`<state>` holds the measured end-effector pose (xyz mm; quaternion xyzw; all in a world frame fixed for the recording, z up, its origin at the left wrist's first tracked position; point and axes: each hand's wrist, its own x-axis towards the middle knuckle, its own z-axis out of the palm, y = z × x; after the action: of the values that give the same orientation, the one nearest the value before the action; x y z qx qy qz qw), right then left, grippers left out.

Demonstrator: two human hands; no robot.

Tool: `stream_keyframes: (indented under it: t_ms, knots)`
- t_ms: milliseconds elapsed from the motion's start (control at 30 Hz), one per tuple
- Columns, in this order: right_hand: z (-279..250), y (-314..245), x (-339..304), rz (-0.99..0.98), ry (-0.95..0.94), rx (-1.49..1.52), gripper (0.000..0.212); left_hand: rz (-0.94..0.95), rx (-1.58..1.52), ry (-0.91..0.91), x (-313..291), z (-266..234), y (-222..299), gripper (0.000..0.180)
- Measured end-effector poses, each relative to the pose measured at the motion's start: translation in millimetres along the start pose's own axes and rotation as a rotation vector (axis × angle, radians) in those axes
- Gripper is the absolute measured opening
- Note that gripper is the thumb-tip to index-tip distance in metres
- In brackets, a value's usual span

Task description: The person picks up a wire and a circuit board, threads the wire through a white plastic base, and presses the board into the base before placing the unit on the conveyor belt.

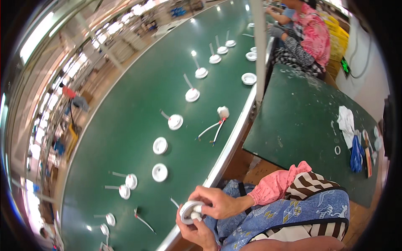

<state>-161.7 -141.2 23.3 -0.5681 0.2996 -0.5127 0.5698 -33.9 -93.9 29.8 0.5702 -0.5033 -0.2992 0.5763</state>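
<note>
Over the near edge of the green belt, both my hands hold one round white plastic fitting (187, 214), ring-shaped with a recessed middle. A short white wire (174, 202) sticks out past its far side. My left hand (200, 235) grips it from below, fingers wrapped round its rim. From above, my right hand (220, 203) closes on its upper rim. Both thumbs press into the recess, their tips covered in white. What lies under the thumbs is hidden. Nearest on the belt are a loose wire piece (144, 221) and a white ring-shaped part (159, 172).
The green conveyor belt (125, 146) carries several white round parts, many with wires, plus a white connector (223, 111) with leads. A pale post (260, 50) rises at its edge. The side table (293, 117) holds a white cloth (346, 121) and blue-handled tool (356, 154). A co-worker (310, 37) sits beyond.
</note>
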Motion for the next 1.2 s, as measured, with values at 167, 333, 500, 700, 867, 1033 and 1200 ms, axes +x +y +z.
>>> stream_keyframes:
  t_ms: [167, 333, 500, 700, 867, 1033, 1200]
  knots:
    - [-11.1, -5.4, 5.2, -0.032, -0.016, -0.173, 0.024, -0.059, 0.125, 0.01, 5.0, -3.7, 0.9, 0.046]
    - [-20.0, 9.8, 5.3, -0.117, -0.089, -0.291, 0.022, -0.041, 0.276, -0.298, 16.7, -10.7, 3.9, 0.052]
    - [-16.4, 22.7, 5.2, -0.028, -0.013, -0.178, 0.019, -0.22, 0.068, -0.208, 17.2, -1.4, 10.6, 0.047]
    - [-15.5, 17.8, 7.8, 0.0, 0.041, -0.132, 0.019, -0.096, 0.1, -0.126, 16.4, 8.1, 5.8, 0.043]
    - [-16.1, 16.1, 7.1, -0.037, -0.02, -0.197, 0.018, -0.001, 0.314, -0.16, 20.2, -0.5, 15.8, 0.038]
    - [-11.6, 20.4, 7.3, -0.022, -0.052, -0.223, 0.017, -0.027, 0.32, -0.193, 18.5, -6.0, 7.0, 0.035]
    - [-9.4, 22.9, -0.3, -0.003, -0.028, -0.187, 0.015, -0.006, 0.387, -0.205, 14.9, -5.4, 3.9, 0.032]
